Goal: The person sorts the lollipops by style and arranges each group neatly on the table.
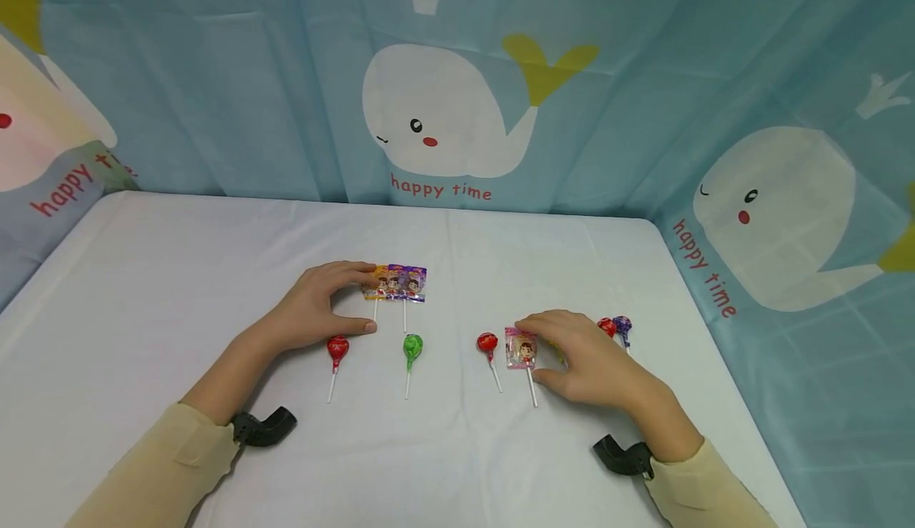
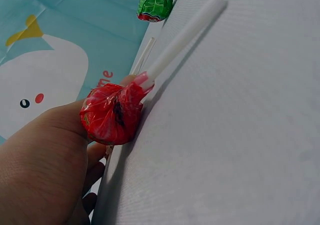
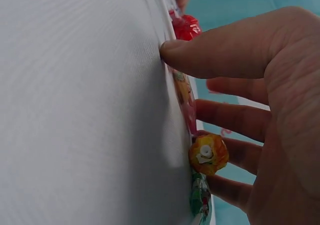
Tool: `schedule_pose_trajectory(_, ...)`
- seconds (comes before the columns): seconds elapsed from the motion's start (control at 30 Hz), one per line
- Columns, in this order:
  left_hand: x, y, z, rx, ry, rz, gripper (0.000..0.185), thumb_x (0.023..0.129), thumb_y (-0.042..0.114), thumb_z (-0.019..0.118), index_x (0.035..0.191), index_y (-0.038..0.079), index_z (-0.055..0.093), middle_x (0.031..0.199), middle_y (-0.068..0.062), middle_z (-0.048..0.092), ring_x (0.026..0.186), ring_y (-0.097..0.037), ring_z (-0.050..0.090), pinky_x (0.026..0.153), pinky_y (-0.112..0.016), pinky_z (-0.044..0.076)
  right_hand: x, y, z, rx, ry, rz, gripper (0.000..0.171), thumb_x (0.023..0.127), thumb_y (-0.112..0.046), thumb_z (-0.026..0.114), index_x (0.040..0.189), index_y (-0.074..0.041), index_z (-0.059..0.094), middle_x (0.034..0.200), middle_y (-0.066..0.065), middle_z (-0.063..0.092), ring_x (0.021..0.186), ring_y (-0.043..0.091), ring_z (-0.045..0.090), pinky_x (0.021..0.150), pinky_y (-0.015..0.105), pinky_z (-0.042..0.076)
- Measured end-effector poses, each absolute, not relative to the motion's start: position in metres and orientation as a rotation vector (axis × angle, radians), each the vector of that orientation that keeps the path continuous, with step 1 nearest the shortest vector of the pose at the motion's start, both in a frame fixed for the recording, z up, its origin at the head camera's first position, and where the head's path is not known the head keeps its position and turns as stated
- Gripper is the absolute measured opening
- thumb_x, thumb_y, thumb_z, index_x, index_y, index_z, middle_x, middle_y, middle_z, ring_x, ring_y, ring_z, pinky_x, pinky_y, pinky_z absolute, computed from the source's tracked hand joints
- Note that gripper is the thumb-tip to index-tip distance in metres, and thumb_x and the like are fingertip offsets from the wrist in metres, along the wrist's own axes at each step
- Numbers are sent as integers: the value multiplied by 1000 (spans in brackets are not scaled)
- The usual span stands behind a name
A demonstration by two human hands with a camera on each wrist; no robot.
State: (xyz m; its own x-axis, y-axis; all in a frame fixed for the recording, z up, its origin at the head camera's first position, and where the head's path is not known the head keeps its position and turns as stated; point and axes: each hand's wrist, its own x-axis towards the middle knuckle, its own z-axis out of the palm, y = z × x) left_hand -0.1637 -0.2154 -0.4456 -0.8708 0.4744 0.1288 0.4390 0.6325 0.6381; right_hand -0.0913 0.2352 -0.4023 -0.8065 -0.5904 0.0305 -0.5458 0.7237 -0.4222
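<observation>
My left hand (image 1: 322,306) lies at a row of flat-wrapped lollipops (image 1: 407,283) in orange and purple; its fingertips touch the orange one, with thumb and fingers apart. A red round lollipop (image 1: 337,347) is just below the thumb, close up in the left wrist view. My right hand (image 1: 589,357) rests beside a pink flat-wrapped lollipop (image 1: 520,348), fingertips at the wrapper's edge, thumb spread away. In the right wrist view, an orange-yellow round lollipop (image 3: 208,154) and a green-wrapped lollipop (image 3: 199,197) lie by the fingers. The head view mostly hides these two behind the hand.
A green lollipop (image 1: 412,347) and another red lollipop (image 1: 488,342) lie between the hands. Beyond the right hand are a red lollipop (image 1: 607,326) and a purple lollipop (image 1: 623,326). A white cloth covers the table (image 1: 443,464); a blue whale-print curtain (image 1: 286,115) stands behind.
</observation>
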Motion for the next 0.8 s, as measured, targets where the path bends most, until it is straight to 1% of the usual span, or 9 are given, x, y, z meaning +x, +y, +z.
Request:
schedule_pose_trajectory(0.13, -164, -215, -446, 778, 2792, 1073, 66, 84, 44, 95, 142, 21, 72, 160, -5, 57, 154, -36, 42, 125, -71, 23, -91, 234, -404, -934, 2827, -634, 64, 90, -27, 89, 150, -21, 66, 151, -6, 63, 145, 25, 54, 122, 59, 40)
schedule_pose_trajectory(0.3, -164, -215, -446, 764, 2786, 1070, 67, 85, 45, 95, 143, 22, 72, 161, -5, 56, 155, -36, 41, 126, -71, 21, -90, 232, -405, -944, 2860, -614, 64, 89, -29, 90, 148, -20, 68, 149, -4, 65, 143, 25, 56, 121, 58, 42)
schedule_pose_trajectory(0.5, -164, -216, -445, 772, 2784, 1081, 65, 85, 44, 95, 142, 21, 72, 161, -6, 57, 155, -36, 42, 126, -70, 22, -91, 230, -406, -968, 2880, -598, 63, 89, -28, 88, 148, -18, 68, 148, -3, 66, 141, 25, 57, 121, 57, 42)
schedule_pose_trajectory(0.8, -163, -215, -447, 817, 2801, 1098, 65, 84, 41, 96, 140, 20, 73, 158, -6, 59, 152, -38, 45, 123, -71, 27, -92, 230, -408, -978, 2891, -603, 62, 89, -24, 86, 148, -16, 68, 147, -2, 67, 140, 25, 58, 121, 57, 42)
